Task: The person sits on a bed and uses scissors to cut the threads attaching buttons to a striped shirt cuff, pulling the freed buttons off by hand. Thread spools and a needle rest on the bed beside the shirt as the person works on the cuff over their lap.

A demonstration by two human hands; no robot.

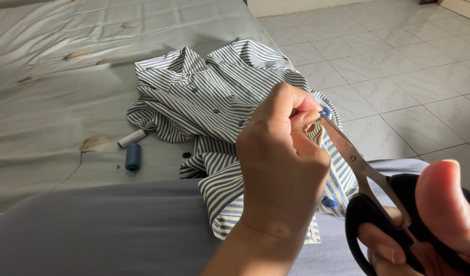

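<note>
A person's left hand [283, 163] pinches a fold of a blue-and-white striped shirt [214, 102] beside a blue button [326, 112], fingers pressed together on the cloth. The right hand [439, 225] grips black-handled scissors [378, 194] — thumb and fingers closed through the loops, the blade tips meeting at the button. The shirt lies crumpled across the person's grey-clad lap [117, 230] and onto a grey-green bedsheet [51, 102], near the bed's right edge. Just left of the shirt on the sheet lie two thread spools — one white [131, 138], one dark blue [133, 156] — close together.
</note>
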